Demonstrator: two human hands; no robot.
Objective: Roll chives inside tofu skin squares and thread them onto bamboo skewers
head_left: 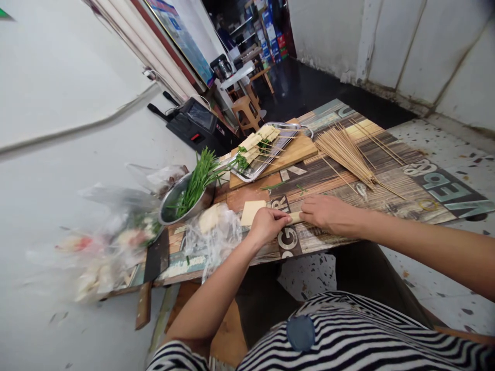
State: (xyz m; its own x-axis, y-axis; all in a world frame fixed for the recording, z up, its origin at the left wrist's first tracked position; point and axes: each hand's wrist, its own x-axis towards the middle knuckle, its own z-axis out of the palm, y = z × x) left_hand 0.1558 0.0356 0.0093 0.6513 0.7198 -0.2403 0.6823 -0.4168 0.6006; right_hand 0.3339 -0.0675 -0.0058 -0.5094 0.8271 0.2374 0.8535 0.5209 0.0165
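1. Right at the near edge of the tabletop (320, 184), a narrow pale roll (296, 217) is held between the two hands, low over the printed wood pattern.
2. Its left end is pinched by the left hand (268, 225), thumb and forefinger brought together, the other fingers curled in.
3. And the other end is covered by the right hand (328, 212), its fingers bent down and closed on the roll; the underside of that grip is hidden.
4. Just beside the left hand, flat pale sheets (253, 210) are laid out, partly covered by that hand.
5. Farther left, more pale food is seen in a clear plastic bag (228, 229), next to a metal bowl (201, 204) filled with long green stalks (199, 178).
6. Beyond the hands, a metal tray (284, 139) is set on a wooden board (305, 150); pale skewered pieces (251, 141) with leafy greens are lined up on it.
7. Over to the right, a fan of thin wooden sticks (344, 157) is spread, a few lying apart.
8. At the left end, a broad dark blade with a wooden handle (143, 306) is left jutting past the edge, near blurred bags (116, 247).
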